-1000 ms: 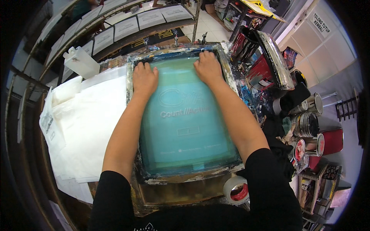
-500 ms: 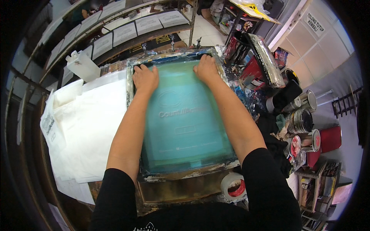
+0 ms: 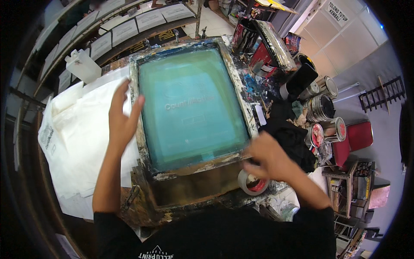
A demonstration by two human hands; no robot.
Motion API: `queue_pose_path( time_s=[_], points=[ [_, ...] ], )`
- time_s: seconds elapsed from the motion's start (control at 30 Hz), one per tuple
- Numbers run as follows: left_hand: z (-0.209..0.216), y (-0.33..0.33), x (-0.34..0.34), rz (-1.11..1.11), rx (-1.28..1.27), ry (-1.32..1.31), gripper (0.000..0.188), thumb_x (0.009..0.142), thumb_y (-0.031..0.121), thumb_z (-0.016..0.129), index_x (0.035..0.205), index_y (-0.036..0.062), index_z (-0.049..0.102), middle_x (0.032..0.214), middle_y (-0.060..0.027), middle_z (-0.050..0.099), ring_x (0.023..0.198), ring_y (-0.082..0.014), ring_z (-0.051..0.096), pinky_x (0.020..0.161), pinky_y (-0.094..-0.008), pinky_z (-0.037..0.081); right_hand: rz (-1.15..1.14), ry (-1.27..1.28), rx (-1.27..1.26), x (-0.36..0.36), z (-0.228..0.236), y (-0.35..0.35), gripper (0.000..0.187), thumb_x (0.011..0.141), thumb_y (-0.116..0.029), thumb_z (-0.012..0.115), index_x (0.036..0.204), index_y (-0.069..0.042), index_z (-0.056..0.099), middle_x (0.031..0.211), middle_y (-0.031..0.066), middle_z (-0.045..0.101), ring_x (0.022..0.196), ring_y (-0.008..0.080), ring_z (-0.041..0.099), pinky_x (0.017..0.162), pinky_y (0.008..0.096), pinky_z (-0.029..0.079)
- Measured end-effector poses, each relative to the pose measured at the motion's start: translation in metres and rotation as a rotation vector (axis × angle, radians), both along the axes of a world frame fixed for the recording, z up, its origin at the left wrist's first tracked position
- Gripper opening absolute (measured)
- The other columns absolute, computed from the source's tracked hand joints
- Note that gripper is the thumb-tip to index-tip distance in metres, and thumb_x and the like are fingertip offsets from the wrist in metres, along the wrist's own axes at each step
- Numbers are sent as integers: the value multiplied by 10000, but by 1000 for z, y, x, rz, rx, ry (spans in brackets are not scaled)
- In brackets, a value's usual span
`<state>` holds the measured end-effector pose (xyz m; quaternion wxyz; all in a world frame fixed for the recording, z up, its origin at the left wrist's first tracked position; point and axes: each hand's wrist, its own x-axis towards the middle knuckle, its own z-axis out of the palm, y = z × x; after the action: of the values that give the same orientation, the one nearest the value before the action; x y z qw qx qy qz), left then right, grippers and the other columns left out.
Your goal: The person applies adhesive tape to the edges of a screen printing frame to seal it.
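In front of me lies a screen-printing frame point(image 3: 238, 82), its paint-smeared wooden edges round a blue-green mesh point(image 3: 194, 140) with a faint design on it. My left hand point(image 3: 120, 118) is beside the frame's left edge, over the white sheets point(image 3: 82, 142), fingers spread and nothing in them. By the frame's lower right corner is my right hand point(image 3: 271, 159), blurred, its fingers bent. Just under it stands a roll of tape point(image 3: 244, 185); whether the hand touches it, I cannot tell.
A white plastic jug point(image 3: 83, 67) stands beyond the sheets. Right of the frame are a dark cloth point(image 3: 289, 140), a white slip point(image 3: 260, 115) and several paint cans point(image 3: 328, 87). A rack point(image 3: 148, 32) with printed sheets is at the far left.
Both hands have let go of the frame's far end. The left has drawn back to the left edge, the right down to the near right corner. The view has shifted.
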<state>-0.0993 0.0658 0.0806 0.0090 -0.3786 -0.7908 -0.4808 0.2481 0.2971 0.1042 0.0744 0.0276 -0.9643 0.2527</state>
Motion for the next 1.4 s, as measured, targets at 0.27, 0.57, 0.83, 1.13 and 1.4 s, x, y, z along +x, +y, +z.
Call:
queue_pose_path(
  time_s=[0.27, 0.57, 0.83, 1.13, 1.4],
  points=[
    [-19, -69, 187, -530, -69, -214, 316, 863, 273, 814, 1031, 16, 741, 1007, -162, 720, 919, -316, 698, 785, -396, 546, -175, -314, 389, 135, -57, -81, 340, 864, -253, 728, 1154, -95, 648, 1093, 34, 647, 1145, 243, 591, 1073, 554, 337],
    [-38, -70, 242, -598, -26, -170, 663, 852, 357, 813, 1349, -20, 587, 1335, -192, 599, 1225, -376, 593, 1063, -448, 472, -133, -146, 272, 93, -7, -147, 449, 759, -127, 783, 1175, -96, 617, 1101, 39, 647, 1133, 238, 597, 1024, 561, 331],
    [-23, -108, 244, -404, 185, 151, 325, 806, 119, 826, 1103, 23, 734, 1025, -113, 697, 928, -302, 669, 837, -423, 533, -186, -29, 164, 75, 14, -182, 408, 807, -123, 763, 1187, -90, 614, 1101, 31, 646, 1092, 231, 601, 988, 546, 341],
    [-5, -100, 234, -346, 162, 235, 205, 807, 33, 769, 985, 19, 670, 989, -111, 660, 934, -315, 630, 845, -432, 509, -205, -71, 172, 64, 19, -189, 441, 821, -141, 765, 1219, -68, 587, 1120, 85, 644, 1104, 268, 608, 1027, 573, 326],
    [13, -54, 188, -545, -133, -66, 185, 952, 160, 682, 996, -16, 650, 974, -172, 654, 864, -333, 625, 773, -419, 502, -494, -46, -124, 39, 9, -161, 418, 902, -258, 742, 1208, -2, 617, 910, 173, 684, 950, 358, 628, 986, 500, 381]
  ],
)
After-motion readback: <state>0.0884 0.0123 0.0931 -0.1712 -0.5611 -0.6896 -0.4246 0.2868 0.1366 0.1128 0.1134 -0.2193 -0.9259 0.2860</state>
